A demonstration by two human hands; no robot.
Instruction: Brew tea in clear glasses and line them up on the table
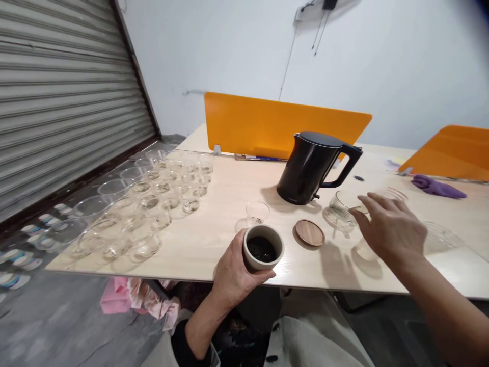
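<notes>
Left hand, grip closed around a stoneware cup of dark contents, held at the near edge of the bench, right hand, grip wide open, just beside a glass dripper, round wooden lid between the hands, black kettle behind

I'm in a bare office-style workroom, not a home. Orange desk dividers stand along the far edge of my long wood-grain table, with a white wall behind them. A metal roller shutter closes off the left side above a concrete floor. A black electric kettle and rows of glass cups stand on the table.
</notes>
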